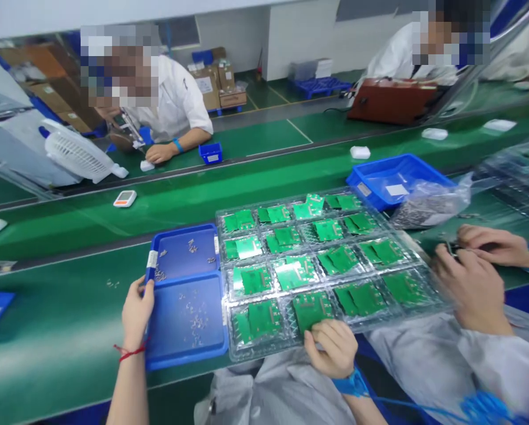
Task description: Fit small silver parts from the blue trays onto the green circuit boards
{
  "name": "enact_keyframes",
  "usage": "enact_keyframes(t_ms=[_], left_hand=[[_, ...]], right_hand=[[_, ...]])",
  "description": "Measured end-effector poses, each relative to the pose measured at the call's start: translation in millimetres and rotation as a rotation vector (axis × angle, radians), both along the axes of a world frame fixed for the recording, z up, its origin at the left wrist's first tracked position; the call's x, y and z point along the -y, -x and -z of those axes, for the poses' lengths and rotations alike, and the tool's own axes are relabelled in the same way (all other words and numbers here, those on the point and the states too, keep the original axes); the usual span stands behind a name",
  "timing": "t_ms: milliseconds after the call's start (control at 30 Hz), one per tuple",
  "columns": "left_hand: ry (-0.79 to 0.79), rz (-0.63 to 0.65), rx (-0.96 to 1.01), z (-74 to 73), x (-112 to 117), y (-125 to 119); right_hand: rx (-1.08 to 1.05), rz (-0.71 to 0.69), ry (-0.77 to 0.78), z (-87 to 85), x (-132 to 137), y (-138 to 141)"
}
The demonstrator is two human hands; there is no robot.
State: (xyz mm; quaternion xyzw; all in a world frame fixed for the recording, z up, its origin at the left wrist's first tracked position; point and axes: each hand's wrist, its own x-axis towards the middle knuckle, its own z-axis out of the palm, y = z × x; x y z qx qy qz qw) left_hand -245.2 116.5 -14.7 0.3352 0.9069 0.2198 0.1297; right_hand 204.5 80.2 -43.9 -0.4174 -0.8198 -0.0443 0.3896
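My left hand (137, 310) is closed on the left rim of a pair of shallow blue trays (182, 351), near where they meet. Small metal parts (193, 247) lie in the far one, and small pieces (197, 321) are scattered in the near one. To the right is a clear plastic blister tray (250, 353), its pockets filled with green circuit boards (258, 321). My right hand (332, 348) has its fingers curled over that tray's front edge, beside a circuit board (312, 308) in the front row. The fingertips are partly hidden.
At right, a co-worker's hands (480, 283) hold a small dark part. Behind them are a blue bin (406, 162) and a bag of small parts (430, 203). White devices (125, 199) lie on the green conveyor belt (229, 183). Across it, another person works beside a white fan (78, 153).
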Motion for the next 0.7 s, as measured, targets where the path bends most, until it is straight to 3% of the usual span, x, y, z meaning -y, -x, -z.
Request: enact_keyframes(t_ms=[233,333,433,500,567,633,700], left_hand=[[-0.033,0.023,-0.011,8.3,9.5,5.8],[-0.058,0.045,-0.072,1.8,9.0,2.6],[-0.142,0.124,-0.199,-11.5,-6.4,-9.6],[-0.179,0.292,-0.218,-20.5,-26.6,-22.7],[-0.166,0.56,-0.152,-25.7,-51.3,-38.2],[-0.132,0.822,-0.073,-25.0,-74.7,-53.1],[-0.093,1.002,-0.016,-18.9,-92.3,-64.1]], right_hand=[[0.001,-0.044,0.044,13.9,0.5,-8.9],[-0.003,-0.053,0.007,12.3,-0.7,-8.4],[-0.005,-0.052,-0.021,10.1,-2.3,-6.5],[-0.004,-0.048,-0.022,8.7,-2.8,-5.7],[-0.005,-0.041,-0.014,7.2,-2.9,-5.1],[-0.01,-0.033,-0.004,5.4,-2.5,-4.0],[-0.022,-0.025,0.002,3.6,-1.8,-1.2]])
